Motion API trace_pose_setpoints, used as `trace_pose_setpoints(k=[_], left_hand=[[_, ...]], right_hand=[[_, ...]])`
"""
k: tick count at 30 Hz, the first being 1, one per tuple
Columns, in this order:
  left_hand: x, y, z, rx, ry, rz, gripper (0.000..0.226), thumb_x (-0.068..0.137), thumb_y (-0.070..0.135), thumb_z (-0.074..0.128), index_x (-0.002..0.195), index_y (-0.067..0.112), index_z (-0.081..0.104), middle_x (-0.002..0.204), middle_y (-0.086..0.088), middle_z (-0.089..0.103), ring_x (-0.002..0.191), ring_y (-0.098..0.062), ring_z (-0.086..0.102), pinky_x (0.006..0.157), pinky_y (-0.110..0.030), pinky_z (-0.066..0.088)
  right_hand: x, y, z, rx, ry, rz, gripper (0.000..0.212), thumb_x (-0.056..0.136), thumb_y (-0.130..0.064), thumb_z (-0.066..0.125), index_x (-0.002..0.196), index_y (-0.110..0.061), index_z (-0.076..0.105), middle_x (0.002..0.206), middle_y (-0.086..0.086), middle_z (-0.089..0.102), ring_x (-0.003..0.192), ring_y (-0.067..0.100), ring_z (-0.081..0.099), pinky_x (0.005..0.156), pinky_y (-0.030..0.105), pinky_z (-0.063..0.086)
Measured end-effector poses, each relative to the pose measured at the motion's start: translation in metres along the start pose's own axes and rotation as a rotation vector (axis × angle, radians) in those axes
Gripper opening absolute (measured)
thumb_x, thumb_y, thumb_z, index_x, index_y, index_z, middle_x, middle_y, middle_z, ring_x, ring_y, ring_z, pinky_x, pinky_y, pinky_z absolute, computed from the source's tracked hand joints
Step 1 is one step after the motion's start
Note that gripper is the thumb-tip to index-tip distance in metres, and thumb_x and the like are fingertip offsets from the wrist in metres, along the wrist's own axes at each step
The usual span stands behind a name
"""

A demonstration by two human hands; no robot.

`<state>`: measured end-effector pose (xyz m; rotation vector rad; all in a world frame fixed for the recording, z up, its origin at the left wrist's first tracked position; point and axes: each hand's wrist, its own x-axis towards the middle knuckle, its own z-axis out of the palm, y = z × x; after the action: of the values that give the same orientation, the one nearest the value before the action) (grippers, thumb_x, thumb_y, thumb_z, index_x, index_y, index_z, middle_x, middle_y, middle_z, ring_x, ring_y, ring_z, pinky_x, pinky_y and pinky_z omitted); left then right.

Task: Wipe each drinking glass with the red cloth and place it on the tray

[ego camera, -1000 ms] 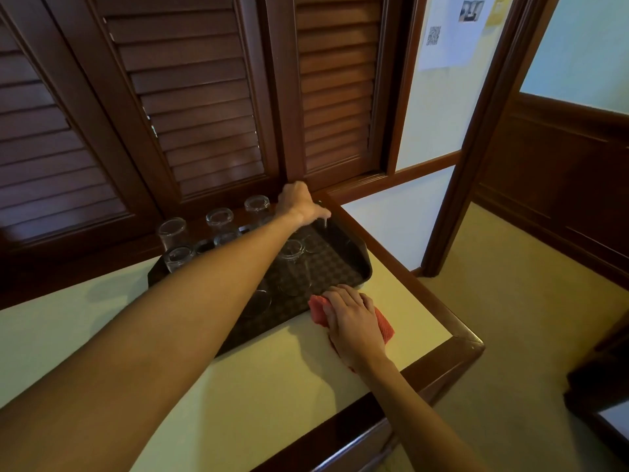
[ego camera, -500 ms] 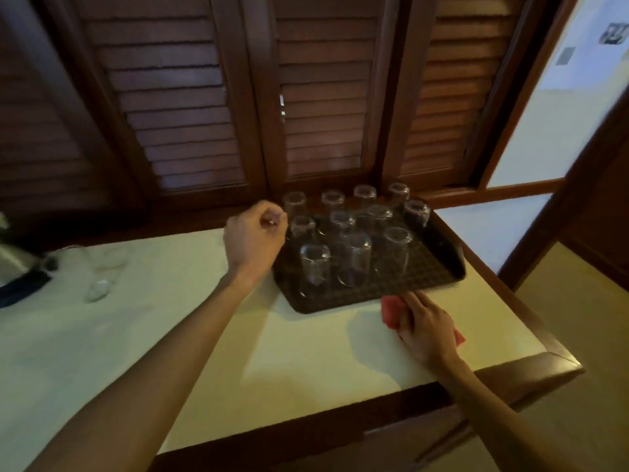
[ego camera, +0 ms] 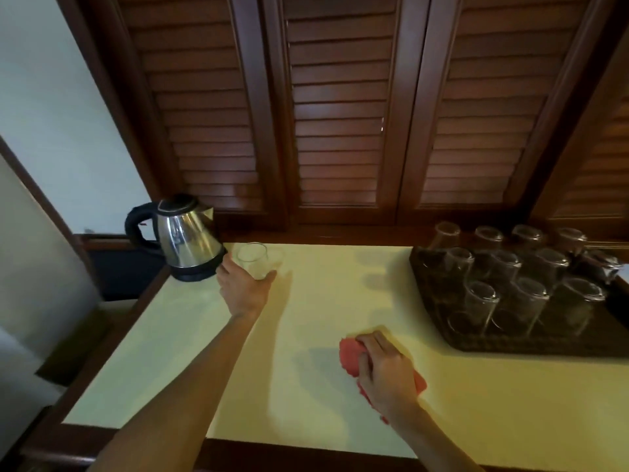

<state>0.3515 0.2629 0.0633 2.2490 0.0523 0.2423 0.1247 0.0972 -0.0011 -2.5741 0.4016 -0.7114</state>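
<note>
Picking up the last loose glass point(ego camera: 253, 264) now, up at the far left corner of the worktop point(ego camera: 306, 335), right beside the kettle point(ego camera: 183, 236). Left hand point(ego camera: 243, 289) wrapped round it from the near side, thumb and fingers curled on the wall. Probably best to lift straight up, clear of the kettle, then bring it over to the red cloth point(ego camera: 350, 357). Right hand point(ego camera: 384, 366) bunching that cloth near the front edge, fingers curled over it. Worth wiping inside and rim too. Tray point(ego camera: 476, 345) at the right end looks packed, so finding a gap comes first.
</note>
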Motion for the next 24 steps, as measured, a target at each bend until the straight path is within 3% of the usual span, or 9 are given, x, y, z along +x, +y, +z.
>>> trace_pose_setpoints(k=[4,8,10,13,15,18,20,22,24], left_hand=[[0.029,-0.014,0.006,-0.082,-0.144,-0.023,0.112,0.079,0.034,0.090,0.160,0.003,0.021,0.164,-0.019,0.035,0.151,-0.038,0.034,0.122,-0.049,0.034],[0.037,-0.014,0.009,-0.110,-0.193,-0.004,0.075,0.088,0.030,0.083,0.146,0.001,0.044,0.147,-0.019,0.056,0.137,-0.038,0.052,0.102,-0.040,0.049],[0.034,-0.011,0.007,-0.157,-0.187,0.012,0.066,0.088,0.028,0.083,0.139,0.001,0.050,0.137,-0.017,0.061,0.130,-0.035,0.058,0.090,-0.030,0.050],[0.022,0.007,-0.005,-0.324,-0.183,0.095,0.060,0.083,0.028,0.088,0.131,0.007,0.057,0.119,-0.008,0.067,0.118,-0.027,0.063,0.097,-0.029,0.047],[0.011,0.028,-0.021,-0.489,-0.254,0.128,0.055,0.081,0.023,0.088,0.128,0.011,0.060,0.113,-0.005,0.069,0.113,-0.022,0.066,0.103,-0.035,0.050],[-0.020,0.070,-0.059,-0.796,-0.452,0.112,0.039,0.089,0.020,0.079,0.125,0.018,0.066,0.115,-0.004,0.071,0.114,-0.024,0.069,0.096,-0.046,0.058],[-0.044,0.094,-0.081,-0.957,-0.578,0.083,0.037,0.090,0.029,0.073,0.125,0.018,0.069,0.119,-0.008,0.072,0.114,-0.025,0.070,0.087,-0.046,0.061],[-0.067,0.115,-0.096,-1.053,-0.668,0.044,0.043,0.088,0.037,0.067,0.124,0.015,0.071,0.113,-0.010,0.074,0.107,-0.026,0.071,0.084,-0.046,0.063],[-0.088,0.132,-0.105,-1.114,-0.711,0.037,0.039,0.090,0.036,0.065,0.122,0.015,0.075,0.110,-0.011,0.075,0.105,-0.028,0.069,0.084,-0.043,0.060]], right_hand=[[-0.001,0.007,0.006,0.024,0.004,0.014,0.020,0.095,-0.016,0.060,0.112,-0.021,0.067,0.107,-0.002,0.069,0.079,0.012,0.067,0.073,0.032,0.059],[0.007,-0.002,0.002,0.229,0.101,0.158,0.013,0.103,-0.022,0.056,0.113,-0.025,0.064,0.098,0.000,0.072,0.064,0.002,0.063,0.060,0.017,0.053],[0.021,-0.020,-0.012,0.562,0.173,0.433,0.011,0.106,-0.024,0.051,0.109,-0.029,0.061,0.087,0.003,0.069,0.056,0.007,0.067,0.052,0.021,0.055],[0.051,-0.038,-0.042,1.044,0.212,0.958,0.019,0.107,-0.023,0.047,0.108,-0.013,0.063,0.078,0.009,0.066,0.061,0.022,0.064,0.056,0.033,0.053],[0.073,-0.048,-0.066,1.292,0.220,1.122,0.024,0.106,-0.023,0.049,0.104,-0.006,0.066,0.078,0.011,0.065,0.065,0.023,0.063,0.060,0.036,0.052],[0.103,-0.074,-0.104,1.396,0.309,1.004,0.029,0.104,-0.023,0.053,0.122,-0.004,0.064,0.093,0.008,0.067,0.083,0.022,0.064,0.073,0.036,0.053],[0.113,-0.098,-0.128,1.389,0.389,0.824,0.021,0.106,-0.027,0.049,0.120,-0.017,0.061,0.092,0.001,0.063,0.078,0.017,0.061,0.065,0.033,0.051],[0.112,-0.131,-0.148,1.343,0.411,0.594,0.015,0.107,-0.036,0.044,0.105,-0.036,0.058,0.088,-0.004,0.063,0.070,0.014,0.062,0.066,0.034,0.055],[0.097,-0.158,-0.149,1.175,0.380,0.244,0.018,0.108,-0.038,0.042,0.106,-0.042,0.059,0.087,-0.011,0.069,0.071,0.010,0.066,0.067,0.033,0.056]])
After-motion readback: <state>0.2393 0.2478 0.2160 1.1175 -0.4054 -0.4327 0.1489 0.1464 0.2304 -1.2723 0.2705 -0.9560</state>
